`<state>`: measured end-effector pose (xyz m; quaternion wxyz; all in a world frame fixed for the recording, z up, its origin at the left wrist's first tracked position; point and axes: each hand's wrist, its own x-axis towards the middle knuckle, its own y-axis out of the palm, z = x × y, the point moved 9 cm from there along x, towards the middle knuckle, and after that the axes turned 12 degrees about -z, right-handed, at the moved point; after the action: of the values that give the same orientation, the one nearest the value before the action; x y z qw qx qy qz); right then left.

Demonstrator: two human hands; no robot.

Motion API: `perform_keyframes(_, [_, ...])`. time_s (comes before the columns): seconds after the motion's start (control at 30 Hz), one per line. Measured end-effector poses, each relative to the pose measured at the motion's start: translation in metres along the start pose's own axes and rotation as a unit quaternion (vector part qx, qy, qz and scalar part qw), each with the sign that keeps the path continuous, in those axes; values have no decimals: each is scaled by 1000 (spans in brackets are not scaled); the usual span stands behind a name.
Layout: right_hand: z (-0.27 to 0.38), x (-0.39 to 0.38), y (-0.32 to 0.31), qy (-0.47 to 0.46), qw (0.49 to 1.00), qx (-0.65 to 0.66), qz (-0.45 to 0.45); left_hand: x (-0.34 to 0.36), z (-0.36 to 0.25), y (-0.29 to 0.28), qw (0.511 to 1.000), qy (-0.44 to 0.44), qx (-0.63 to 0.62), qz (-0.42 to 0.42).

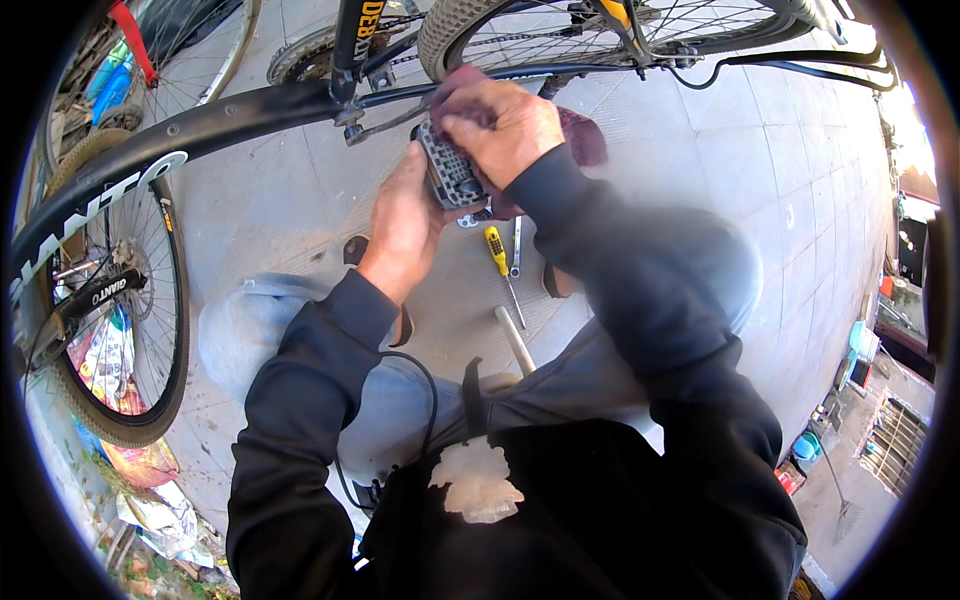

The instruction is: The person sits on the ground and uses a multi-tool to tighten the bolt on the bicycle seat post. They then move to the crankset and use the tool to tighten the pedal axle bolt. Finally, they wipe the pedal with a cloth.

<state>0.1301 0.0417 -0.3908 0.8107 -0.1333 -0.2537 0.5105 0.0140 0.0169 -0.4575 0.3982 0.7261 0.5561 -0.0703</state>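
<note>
My left hand grips a dark grey bicycle pedal with a gridded face, thumb along its edge. My right hand is closed on a maroon cloth against the pedal's upper right side. Part of the cloth hangs past the right wrist. The pedal is just below the crank arm of a black bicycle frame; whether the two are joined is hidden. On the tiles under my hands lie a yellow-handled screwdriver and a spanner.
A knobby bicycle tyre and chain cross the top. Another wheel stands at the left, near colourful plastic bags. A pale rod shows between my knees. A metal grate and a blue container are far right.
</note>
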Motion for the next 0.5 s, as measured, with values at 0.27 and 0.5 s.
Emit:
perform_keyframes(0.27, [-20, 5, 0, 24, 988, -151, 3, 4, 10, 0, 1000, -23, -1, -12])
perform_keyframes(0.5, [14, 2, 8, -44, 997, -65, 5, 5, 8, 4, 999, -21, 35, -26])
